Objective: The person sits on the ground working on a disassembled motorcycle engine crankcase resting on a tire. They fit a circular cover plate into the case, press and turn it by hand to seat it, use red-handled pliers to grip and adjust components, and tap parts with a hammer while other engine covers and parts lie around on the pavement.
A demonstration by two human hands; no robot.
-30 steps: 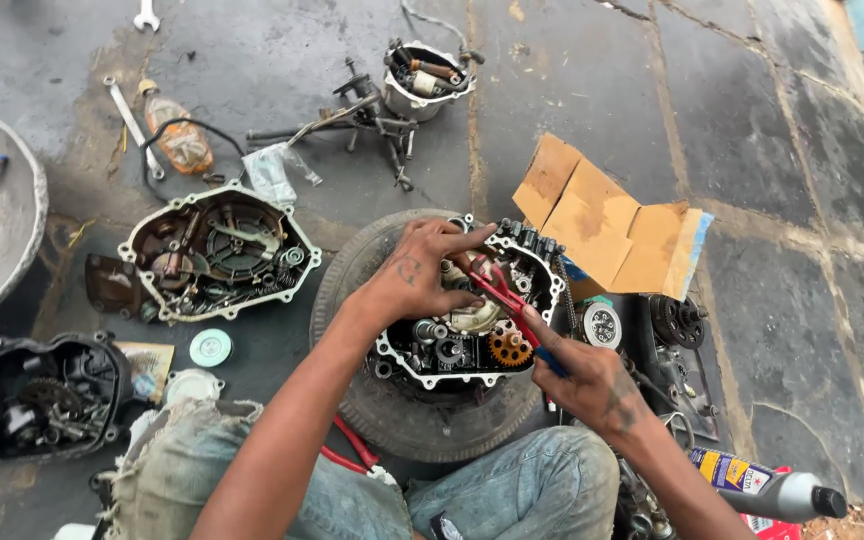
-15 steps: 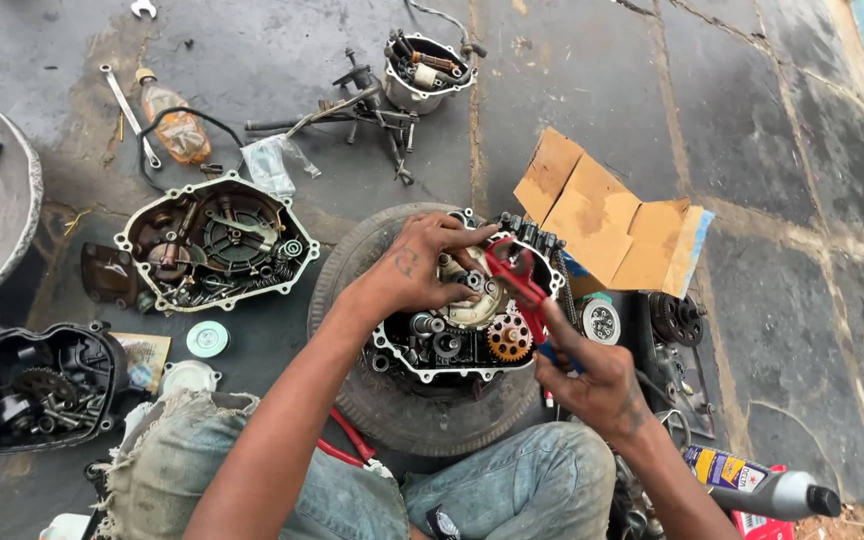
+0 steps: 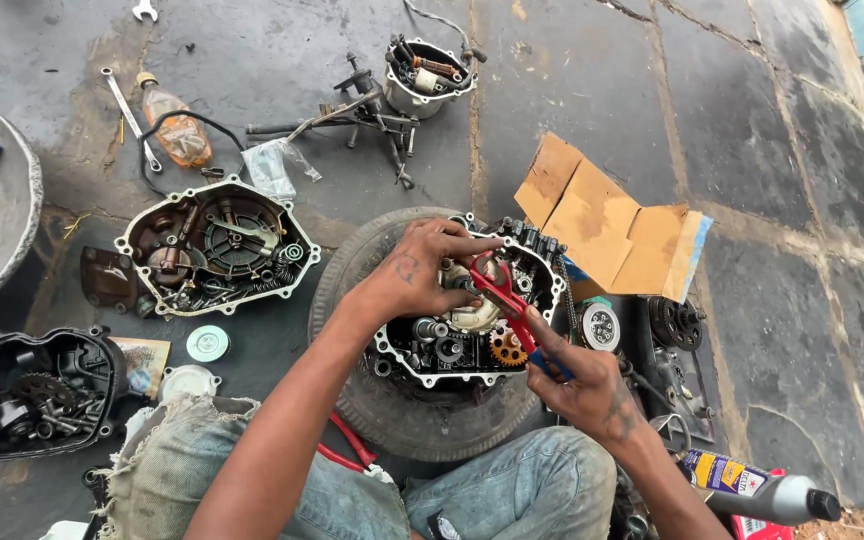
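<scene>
Nearest the camera, worn denim knees [image 3: 512,495] were seen, with a grey oil bottle [image 3: 762,490] lying on the floor to their right. Just beyond, the right hand [image 3: 592,385] was closed around the handles of red pliers [image 3: 507,300], whose tips were set into the open engine case [image 3: 467,320]. The case was rested on a tyre [image 3: 402,420] laid flat on the stone floor [image 3: 772,200]. The left hand [image 3: 417,275] was laid on the case's upper left edge, fingers [image 3: 472,245] curled down and pressed against the parts inside. To the left, a black cover [image 3: 27,390] and a second opened case half [image 3: 212,250] were placed. Farther off, folded cardboard [image 3: 607,220], a plastic bottle [image 3: 177,130], a spanner [image 3: 132,120] and a round housing [image 3: 427,75] were laid.
</scene>
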